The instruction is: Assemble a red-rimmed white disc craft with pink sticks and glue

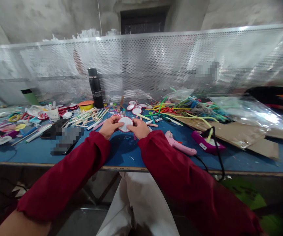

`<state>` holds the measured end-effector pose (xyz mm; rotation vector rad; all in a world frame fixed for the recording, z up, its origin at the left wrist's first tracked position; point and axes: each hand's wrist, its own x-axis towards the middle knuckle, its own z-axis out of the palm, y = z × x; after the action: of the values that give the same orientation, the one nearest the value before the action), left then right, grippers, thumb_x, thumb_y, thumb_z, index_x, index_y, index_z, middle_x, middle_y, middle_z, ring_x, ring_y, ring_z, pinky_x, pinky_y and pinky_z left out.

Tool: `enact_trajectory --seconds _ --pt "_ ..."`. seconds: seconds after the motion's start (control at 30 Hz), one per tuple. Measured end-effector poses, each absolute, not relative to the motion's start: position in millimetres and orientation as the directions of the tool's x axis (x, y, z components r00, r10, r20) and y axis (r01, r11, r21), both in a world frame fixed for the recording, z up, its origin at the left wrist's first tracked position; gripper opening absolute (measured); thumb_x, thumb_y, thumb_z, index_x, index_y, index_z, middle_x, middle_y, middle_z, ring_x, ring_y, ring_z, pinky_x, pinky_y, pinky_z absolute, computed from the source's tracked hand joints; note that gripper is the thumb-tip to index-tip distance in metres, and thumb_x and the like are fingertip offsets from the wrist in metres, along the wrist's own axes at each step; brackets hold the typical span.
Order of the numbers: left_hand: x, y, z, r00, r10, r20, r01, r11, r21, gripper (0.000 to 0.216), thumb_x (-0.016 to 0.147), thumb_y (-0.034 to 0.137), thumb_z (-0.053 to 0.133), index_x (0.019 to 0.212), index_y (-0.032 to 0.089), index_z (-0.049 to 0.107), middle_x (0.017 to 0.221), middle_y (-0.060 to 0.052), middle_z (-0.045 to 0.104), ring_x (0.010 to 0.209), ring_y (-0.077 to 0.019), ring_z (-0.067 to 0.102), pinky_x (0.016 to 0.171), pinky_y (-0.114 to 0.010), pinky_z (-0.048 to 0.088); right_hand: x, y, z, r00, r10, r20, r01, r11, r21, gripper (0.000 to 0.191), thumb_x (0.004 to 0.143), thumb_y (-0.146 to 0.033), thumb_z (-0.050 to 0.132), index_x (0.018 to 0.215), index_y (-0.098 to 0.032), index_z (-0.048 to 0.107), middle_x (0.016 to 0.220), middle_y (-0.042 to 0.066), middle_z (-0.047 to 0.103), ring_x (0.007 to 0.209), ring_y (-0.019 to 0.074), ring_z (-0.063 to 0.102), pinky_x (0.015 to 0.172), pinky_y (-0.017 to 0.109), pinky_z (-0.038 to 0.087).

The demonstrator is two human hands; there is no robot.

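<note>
The person's left grip and right grip are pinching opposite sides of a white, red-rimmed disc, thumbs resting on its face, and are holding it over the blue counter (a pink tool is lying beside the right sleeve).

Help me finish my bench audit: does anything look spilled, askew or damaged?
The coloured stems to the right of the right hand look untidy: heaped in a tangle, loose ends pointing every way. A black cable loops over the front edge of the bench, where it might snag. The white disc shows no clear damage.
</note>
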<state>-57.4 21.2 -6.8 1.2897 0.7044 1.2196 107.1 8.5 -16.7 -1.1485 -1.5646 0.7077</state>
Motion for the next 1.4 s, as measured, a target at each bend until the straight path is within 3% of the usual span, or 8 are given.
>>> enact_trajectory --seconds 0.23,0.43,0.73,1.03,1.4 --pt "-59 22 -5 0.216 0.935 0.281 -0.215 -0.235 0.948 0.044 0.054 0.021 0.081 0.091 0.013 0.061 0.083 0.000 0.067 0.068 -0.0110 0.060 0.065 -0.025 0.048 106 6 -11 -0.051 0.943 0.329 0.217 0.332 -0.918 0.020 0.066 -0.039 0.061 0.070 -0.020 0.059 0.061 -0.004 0.056 0.060 0.0133 0.051 0.058 0.025 0.041" --pt "-59 22 -6 0.256 0.907 0.334 -0.096 -0.320 0.943 0.038 0.055 0.020 0.080 0.087 0.013 0.061 0.079 0.000 0.066 0.068 -0.0121 0.059 0.068 -0.027 0.048 107 0 -8 -0.009 0.915 0.403 0.301 0.387 -0.872 0.020 0.068 -0.039 0.059 0.070 -0.020 0.061 0.061 -0.004 0.055 0.061 0.0127 0.048 0.058 0.025 0.038" --pt "-57 16 -1 0.305 0.895 0.327 -0.100 -0.311 0.945 0.031 0.055 0.018 0.078 0.082 0.013 0.062 0.076 0.001 0.065 0.068 -0.0117 0.058 0.067 -0.025 0.045 107 -1 -4 -0.014 0.928 0.373 0.288 0.361 -0.887 0.017 0.068 -0.036 0.058 0.069 -0.019 0.061 0.063 -0.004 0.058 0.061 0.0124 0.050 0.060 0.025 0.040" --pt "-58 19 -5 0.324 0.887 0.330 -0.074 -0.324 0.943 0.026 0.065 0.033 0.076 0.076 0.015 0.061 0.066 0.002 0.058 0.058 -0.0102 0.050 0.057 -0.023 0.037 107 -4 -3 -0.003 0.920 0.392 0.336 0.371 -0.866 0.021 0.069 -0.039 0.059 0.068 -0.019 0.059 0.059 -0.005 0.053 0.057 0.0108 0.045 0.057 0.024 0.036" --pt "-59 15 0 0.308 0.898 0.314 0.003 -0.331 0.944 0.027 0.059 0.030 0.079 0.069 0.015 0.059 0.061 0.003 0.058 0.056 -0.0101 0.050 0.057 -0.024 0.039 107 -5 -3 -0.029 0.914 0.405 0.369 0.386 -0.845 0.019 0.067 -0.037 0.059 0.062 -0.019 0.056 0.053 -0.006 0.046 0.054 0.0104 0.040 0.054 0.025 0.031"
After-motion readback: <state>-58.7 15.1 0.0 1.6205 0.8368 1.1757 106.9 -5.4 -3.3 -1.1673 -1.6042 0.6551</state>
